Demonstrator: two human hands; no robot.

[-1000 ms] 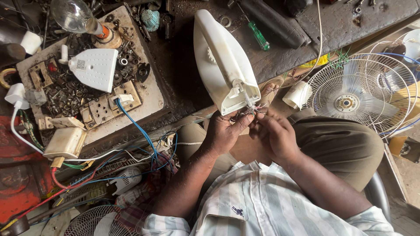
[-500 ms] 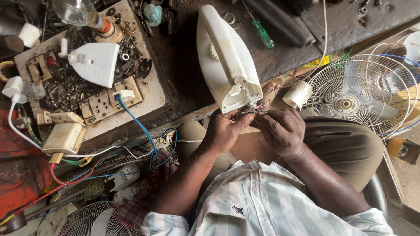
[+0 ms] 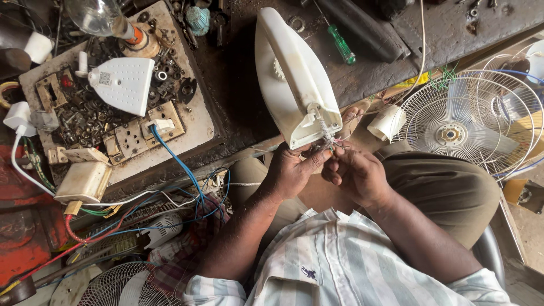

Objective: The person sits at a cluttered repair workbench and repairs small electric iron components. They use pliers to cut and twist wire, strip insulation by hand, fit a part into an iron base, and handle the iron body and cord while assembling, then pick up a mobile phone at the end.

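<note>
A white clothes iron (image 3: 294, 79) lies on the dark workbench with its rear end toward me. Bare wires (image 3: 327, 143) and a small spring stick out of that end. My left hand (image 3: 292, 170) pinches the wires right under the iron's rear edge. Beside it, my right hand (image 3: 357, 174) has its fingertips closed on the same wire ends. Both hands hover over my lap, which is covered by olive trousers.
A green-handled screwdriver (image 3: 341, 44) lies past the iron. At left a tray (image 3: 198, 122) holds an iron soleplate (image 3: 122, 84), screws and sockets, with a glass bulb (image 3: 99, 17) behind. A fan guard (image 3: 459, 127) stands right. Tangled cables (image 3: 181, 170) hang lower left.
The hands have stayed at the iron's rear end, fingers shifting slightly on the wires. The view moved a little; nothing else changed.
</note>
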